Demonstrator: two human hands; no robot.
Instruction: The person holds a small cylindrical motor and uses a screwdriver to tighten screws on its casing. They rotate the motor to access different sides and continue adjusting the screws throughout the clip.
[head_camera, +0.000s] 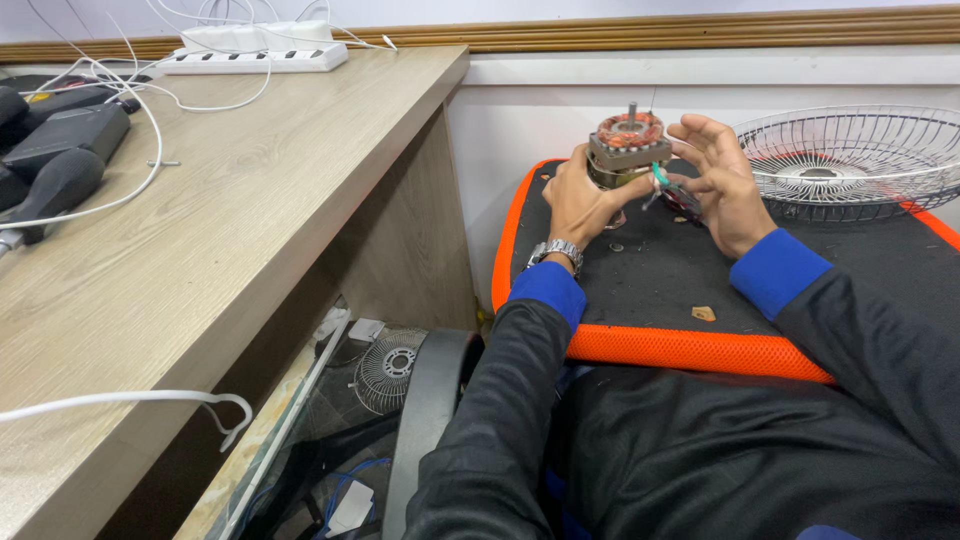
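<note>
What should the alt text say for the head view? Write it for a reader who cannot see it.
A person's left hand grips a small electric motor with copper windings and a metal shaft on a black mat with an orange rim, while the right hand pinches its wires. A white wire fan guard lies to the right; a wooden desk stands left.

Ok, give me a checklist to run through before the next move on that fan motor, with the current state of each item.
1. Left hand grips the fan motor: ok.
2. Motor upright, shaft pointing up: ok.
3. Right hand at the wires beside the motor: ok.
4. Wire ends joined or loose: cannot tell.
5. Orange-rimmed black mat free of loose bits: not ok, small pieces lie on it.
6. Wire fan guard apart from both hands: ok.
</note>
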